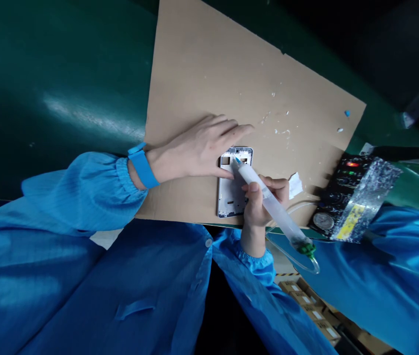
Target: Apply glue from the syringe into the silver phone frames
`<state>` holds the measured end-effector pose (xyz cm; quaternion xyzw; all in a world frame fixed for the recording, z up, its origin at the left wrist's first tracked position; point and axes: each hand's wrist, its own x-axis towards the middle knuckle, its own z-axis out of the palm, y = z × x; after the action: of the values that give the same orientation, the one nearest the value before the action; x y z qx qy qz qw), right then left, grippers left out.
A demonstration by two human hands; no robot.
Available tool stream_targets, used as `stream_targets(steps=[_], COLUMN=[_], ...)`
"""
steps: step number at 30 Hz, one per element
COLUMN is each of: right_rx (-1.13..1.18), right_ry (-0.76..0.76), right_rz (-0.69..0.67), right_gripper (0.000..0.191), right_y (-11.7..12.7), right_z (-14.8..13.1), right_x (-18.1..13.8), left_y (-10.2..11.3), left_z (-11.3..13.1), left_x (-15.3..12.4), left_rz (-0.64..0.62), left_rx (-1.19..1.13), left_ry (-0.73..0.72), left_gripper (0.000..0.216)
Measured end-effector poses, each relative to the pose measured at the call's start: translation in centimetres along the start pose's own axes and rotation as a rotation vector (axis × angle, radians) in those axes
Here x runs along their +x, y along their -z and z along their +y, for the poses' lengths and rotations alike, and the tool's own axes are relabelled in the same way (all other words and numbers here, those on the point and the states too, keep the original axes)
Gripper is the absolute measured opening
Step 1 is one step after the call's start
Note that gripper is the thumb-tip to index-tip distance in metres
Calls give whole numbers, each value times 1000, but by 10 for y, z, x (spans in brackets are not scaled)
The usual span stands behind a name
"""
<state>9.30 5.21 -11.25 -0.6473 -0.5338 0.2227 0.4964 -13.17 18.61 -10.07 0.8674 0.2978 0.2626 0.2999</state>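
A white phone frame (pixel 228 197) lies on a brown cardboard sheet (pixel 209 74). My left hand (pixel 198 148) rests flat on the cardboard and presses the frame's upper left corner with the thumb. My right hand (pixel 259 202) grips a clear dispensing syringe (pixel 276 212) like a pen. Its blue tip (pixel 237 159) touches the top edge of the frame. A green cap and a clear hose (pixel 307 256) leave the syringe's rear end. A blue wristband (pixel 143 165) sits on my left wrist.
A black controller box (pixel 337 197) with red and green lights and a gauge stands at the right edge of the cardboard. White glue specks (pixel 281 130) dot the cardboard. The dark green table (pixel 46 98) surrounds it. Cardboard boxes (pixel 313 310) lie below on the floor.
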Motion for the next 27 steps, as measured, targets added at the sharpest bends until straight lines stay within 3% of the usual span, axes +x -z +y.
stream_targets(steps=[27], right_rx=[1], right_ry=[6], right_rz=[-30], right_gripper=[34], right_y=[1], right_z=[2], right_x=[-1], left_y=[2], left_z=[1], left_x=[1], left_rz=[-14], left_rx=[-9], left_ry=[13], left_gripper=[92])
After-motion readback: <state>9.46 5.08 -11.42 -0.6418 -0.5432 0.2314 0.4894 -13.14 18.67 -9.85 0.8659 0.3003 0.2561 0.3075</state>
